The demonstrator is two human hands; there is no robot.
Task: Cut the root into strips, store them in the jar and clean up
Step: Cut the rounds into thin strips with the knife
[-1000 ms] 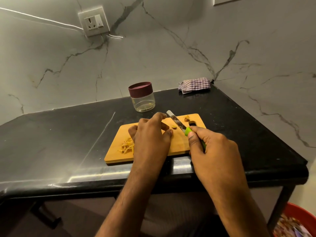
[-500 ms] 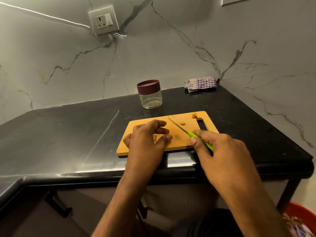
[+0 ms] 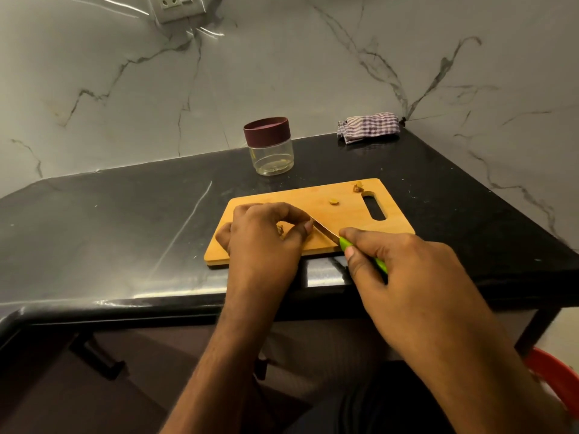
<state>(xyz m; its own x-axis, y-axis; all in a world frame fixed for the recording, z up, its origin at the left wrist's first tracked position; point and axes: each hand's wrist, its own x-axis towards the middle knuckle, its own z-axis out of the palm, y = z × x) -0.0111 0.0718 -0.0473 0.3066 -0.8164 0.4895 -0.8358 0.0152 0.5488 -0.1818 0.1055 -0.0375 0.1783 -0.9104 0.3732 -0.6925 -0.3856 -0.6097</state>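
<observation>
The wooden cutting board (image 3: 313,198) lies on the black countertop (image 3: 125,220), and both hands work over its near half. The left hand (image 3: 263,242) comes in from below with the wrist raised and the palm turned down, arched over the board's near-left part; its fingers are curled inward and the thumb and forefinger close toward each other around a small piece of root (image 3: 280,229), of which only a brownish sliver shows in the gap between them. The right hand (image 3: 404,270) reaches in from the near-right, its forearm running diagonally toward the board's near-right corner; the fingers wrap the green handle of the knife (image 3: 332,234), the thumb pressed along the handle's left side. The blade slants up and to the left from that hand, and its tip meets the left hand's forefinger; whether the edge touches the root cannot be told. Two more root scraps sit on the board: one (image 3: 334,201) near the middle of its far half, another (image 3: 357,187) at the far edge just beside the handle slot. Beyond the board's far edge stands the clear jar (image 3: 272,158) with its maroon lid on. A checked cloth (image 3: 369,126) lies farther back, to the right of the board, against the marble wall.
</observation>
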